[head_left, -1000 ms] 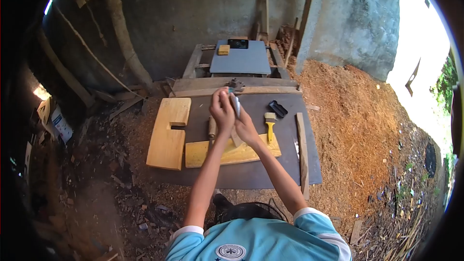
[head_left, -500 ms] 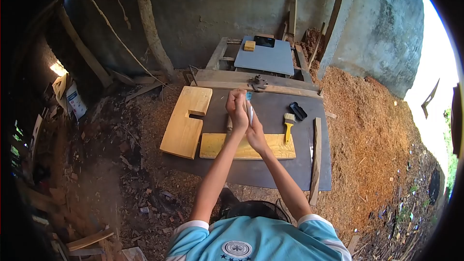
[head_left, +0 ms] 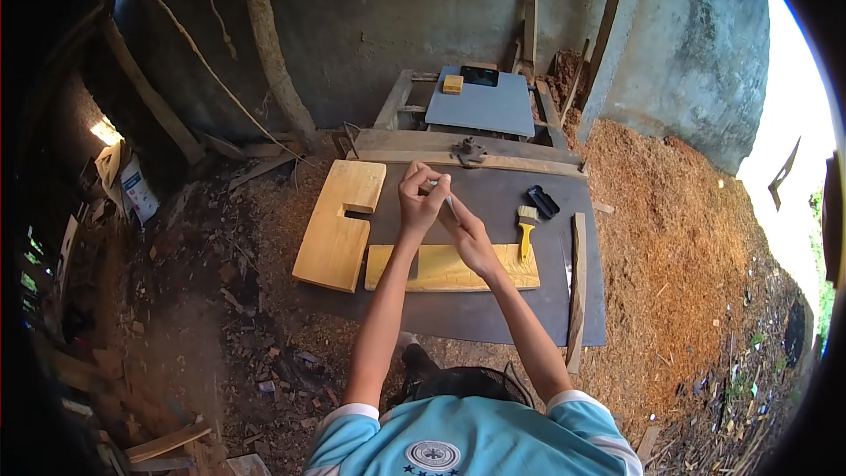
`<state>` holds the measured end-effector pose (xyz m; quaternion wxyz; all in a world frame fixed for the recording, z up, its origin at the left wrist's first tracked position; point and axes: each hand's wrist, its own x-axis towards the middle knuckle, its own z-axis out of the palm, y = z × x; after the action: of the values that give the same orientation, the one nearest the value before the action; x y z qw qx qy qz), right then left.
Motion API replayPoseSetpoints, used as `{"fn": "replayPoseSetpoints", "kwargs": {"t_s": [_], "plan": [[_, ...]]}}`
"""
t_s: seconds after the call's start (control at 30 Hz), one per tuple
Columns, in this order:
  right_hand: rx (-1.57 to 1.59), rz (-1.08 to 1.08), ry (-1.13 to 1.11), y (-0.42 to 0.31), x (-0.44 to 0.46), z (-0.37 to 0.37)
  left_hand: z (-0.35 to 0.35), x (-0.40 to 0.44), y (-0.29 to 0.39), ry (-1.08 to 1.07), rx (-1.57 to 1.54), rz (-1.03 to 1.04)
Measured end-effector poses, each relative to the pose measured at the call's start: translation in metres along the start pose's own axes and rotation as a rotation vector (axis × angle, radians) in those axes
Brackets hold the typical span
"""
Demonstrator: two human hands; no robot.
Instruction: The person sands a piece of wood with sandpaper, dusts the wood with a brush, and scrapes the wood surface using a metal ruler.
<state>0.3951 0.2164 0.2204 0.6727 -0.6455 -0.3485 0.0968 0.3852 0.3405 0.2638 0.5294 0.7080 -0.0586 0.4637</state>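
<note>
slim pale object | tilted | between hands | partly hidden

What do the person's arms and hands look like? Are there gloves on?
No gloves: the left hand and right hand are bare. I see no watch or bracelet either. The short sleeves are light blue with white cuffs, and the right one has white stripes on it too. Below the sleeves, both arms are uncovered.
</note>
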Motion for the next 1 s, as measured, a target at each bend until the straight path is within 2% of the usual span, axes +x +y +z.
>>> {"fn": "replayPoseSetpoints", "kwargs": {"t_s": [0.07, 0.13, 0.17, 0.2, 0.27, 0.33, 0.43, 0.53, 0.57, 0.67, 0.73, 0.8, 0.83, 0.93, 1.0], "plan": [[-0.14, -0.207, 0.024, 0.0, -0.005, 0.0, -0.002, -0.003, -0.001, 0.033, -0.04, 0.002], [-0.187, 0.008, 0.019, 0.053, -0.013, -0.003, -0.006, -0.006, -0.003, 0.06, -0.048, 0.025], [-0.2, 0.135, 0.016, 0.077, -0.019, -0.006, -0.006, -0.007, 0.007, 0.06, -0.138, -0.082], [-0.209, 0.224, 0.004, 0.102, -0.023, -0.012, -0.006, -0.009, 0.008, 0.042, -0.155, -0.084], [-0.236, 0.368, -0.019, 0.114, -0.02, -0.023, -0.003, -0.009, 0.007, 0.009, -0.187, -0.077], [-0.307, 0.47, -0.131, 0.087, -0.006, -0.025, 0.003, -0.01, 0.005, -0.009, -0.181, -0.095], [0.056, 0.216, -0.006, 0.03, 0.001, -0.013, 0.016, -0.007, 0.004, 0.016, -0.212, -0.1], [0.165, 0.144, 0.058, 0.002, 0.004, -0.01, 0.022, -0.005, 0.0, 0.033, -0.178, -0.085], [0.195, 0.117, 0.072, 0.018, 0.004, -0.008, 0.024, -0.001, -0.002, 0.045, -0.183, -0.085], [0.067, 0.3, 0.059, 0.083, -0.011, -0.01, 0.021, 0.008, -0.006, 0.054, -0.189, -0.14], [0.032, 0.484, 0.018, 0.111, -0.021, -0.018, 0.018, 0.012, -0.011, 0.052, -0.166, -0.087], [0.023, 0.349, 0.072, 0.114, -0.018, -0.011, 0.018, 0.018, -0.014, 0.044, -0.171, -0.069], [0.067, 0.381, 0.034, 0.091, -0.013, -0.009, 0.018, 0.018, -0.015, 0.055, -0.174, -0.07], [0.083, 0.253, -0.007, 0.019, -0.007, -0.01, 0.019, 0.014, -0.016, 0.077, -0.159, -0.081], [0.041, 0.145, 0.017, 0.033, -0.011, -0.006, 0.022, 0.013, -0.009, 0.077, -0.166, -0.116]]}}
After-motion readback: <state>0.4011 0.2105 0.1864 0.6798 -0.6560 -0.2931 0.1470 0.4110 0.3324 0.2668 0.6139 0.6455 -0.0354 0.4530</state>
